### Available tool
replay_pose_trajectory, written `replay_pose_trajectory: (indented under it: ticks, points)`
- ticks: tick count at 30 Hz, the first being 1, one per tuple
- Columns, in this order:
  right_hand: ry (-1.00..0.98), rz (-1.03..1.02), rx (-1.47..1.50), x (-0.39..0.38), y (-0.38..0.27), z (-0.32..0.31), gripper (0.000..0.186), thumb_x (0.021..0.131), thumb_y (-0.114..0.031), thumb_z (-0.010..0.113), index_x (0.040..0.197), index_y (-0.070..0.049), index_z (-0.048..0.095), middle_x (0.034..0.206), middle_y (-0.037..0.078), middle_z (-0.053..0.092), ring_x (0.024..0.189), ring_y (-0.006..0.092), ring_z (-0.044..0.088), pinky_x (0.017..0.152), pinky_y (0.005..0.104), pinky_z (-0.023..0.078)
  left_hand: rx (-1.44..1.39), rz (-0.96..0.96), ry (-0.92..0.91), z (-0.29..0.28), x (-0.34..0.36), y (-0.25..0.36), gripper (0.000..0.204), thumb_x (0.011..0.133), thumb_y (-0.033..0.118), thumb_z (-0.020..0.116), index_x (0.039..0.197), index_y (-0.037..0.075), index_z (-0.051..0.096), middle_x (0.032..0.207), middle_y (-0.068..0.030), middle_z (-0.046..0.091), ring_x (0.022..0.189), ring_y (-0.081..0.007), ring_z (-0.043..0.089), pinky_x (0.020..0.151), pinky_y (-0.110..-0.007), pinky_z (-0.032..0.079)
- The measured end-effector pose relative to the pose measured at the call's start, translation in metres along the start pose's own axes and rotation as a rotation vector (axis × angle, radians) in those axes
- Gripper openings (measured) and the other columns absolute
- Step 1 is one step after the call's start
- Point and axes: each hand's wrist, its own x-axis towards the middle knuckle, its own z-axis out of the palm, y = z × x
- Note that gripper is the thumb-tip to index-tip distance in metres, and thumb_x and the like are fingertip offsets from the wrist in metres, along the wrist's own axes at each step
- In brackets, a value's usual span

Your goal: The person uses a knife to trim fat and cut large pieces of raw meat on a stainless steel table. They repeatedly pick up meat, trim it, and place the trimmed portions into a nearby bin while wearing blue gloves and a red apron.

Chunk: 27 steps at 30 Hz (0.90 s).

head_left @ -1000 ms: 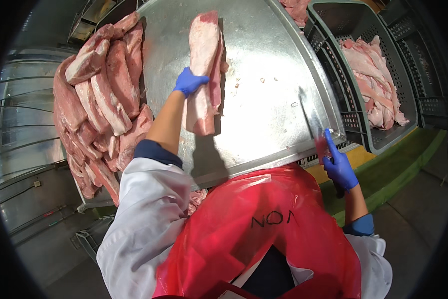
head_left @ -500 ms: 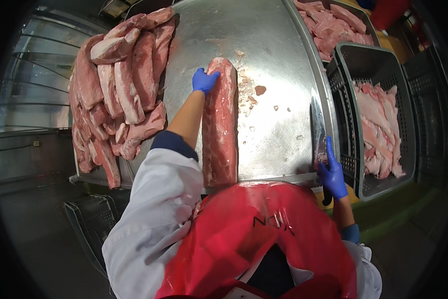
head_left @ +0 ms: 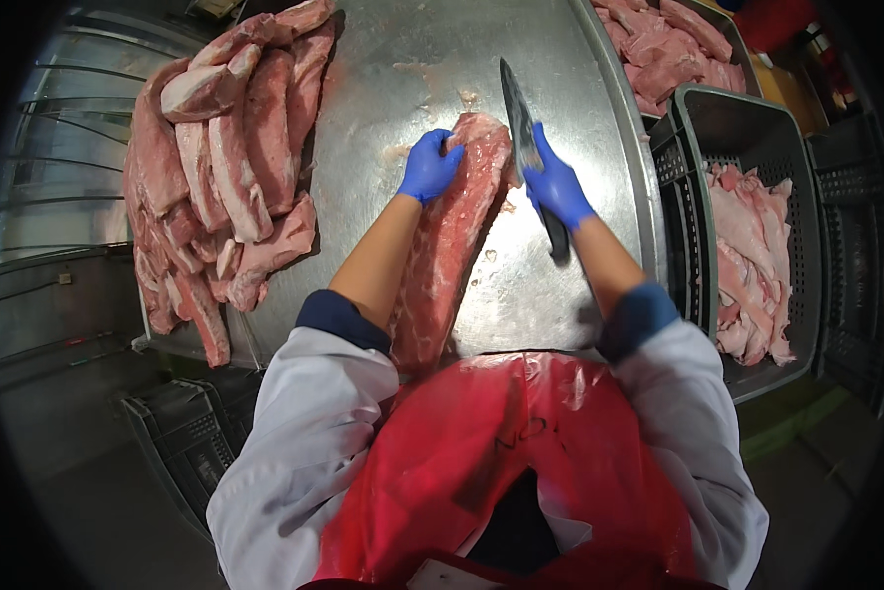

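Meat slab (head_left: pixel 452 236) flat on metal worktop (head_left: pixel 560 315), long axis from near edge outward, far end angled slightly R. L hand (head_left: pixel 428 167) on slab's far L edge, thumb + fingers touching; grip vs. press: can't tell. Most of slab lies betw. L hand & apron (head_left: pixel 501 423), L of R hand (head_left: pixel 558 192). R hand closed on knife (head_left: pixel 517 103), index ext. along blade, tip pointing away; blade just beside slab's far R edge, contact unclear.

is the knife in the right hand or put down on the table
In hand: the gloved right hand grips the knife, black handle jutting out below.
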Motion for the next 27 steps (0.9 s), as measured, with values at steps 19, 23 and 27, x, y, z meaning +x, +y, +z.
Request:
replay_pose_trajectory:
  ticks: [19, 23, 27]
  points:
    - [-0.391, 0.231, 0.111, -0.123, -0.034, -0.03, 0.082, 0.091, 0.0, 0.054, 0.163, -0.024, 0.023, 0.073, 0.004, 0.061, 0.053, 0.0101, 0.056, 0.053, 0.0279, 0.05, -0.244, -0.094, -0.134, -0.026, -0.084, -0.039, 0.024, 0.087, 0.003, 0.064, 0.111, 0.001, 0.062, 0.108, -0.0196, 0.06, 0.097, -0.0354, 0.062, 0.087, -0.042, 0.051]
    - [-0.136, 0.275, 0.229, -0.137, -0.03, -0.069, 0.082, 0.094, 0.001, 0.051, 0.163, -0.03, 0.018, 0.06, 0.003, 0.054, 0.046, 0.0102, 0.05, 0.042, 0.0267, 0.043, 0.094, -0.068, -0.059, -0.031, -0.011, 0.015, 0.054, 0.085, 0.047, 0.072, 0.114, 0.002, 0.067, 0.099, -0.019, 0.07, 0.09, -0.0336, 0.069, 0.083, -0.039, 0.055]
    - [0.091, 0.135, 0.346, -0.096, -0.018, -0.061, 0.083, 0.095, -0.001, 0.053, 0.163, -0.03, 0.016, 0.064, 0.004, 0.056, 0.047, 0.0103, 0.052, 0.043, 0.0272, 0.046, 0.361, -0.318, -0.318, 0.004, 0.057, 0.096, 0.063, 0.078, 0.047, 0.074, 0.121, 0.001, 0.068, 0.111, -0.0254, 0.071, 0.106, -0.0374, 0.07, 0.091, -0.041, 0.054]
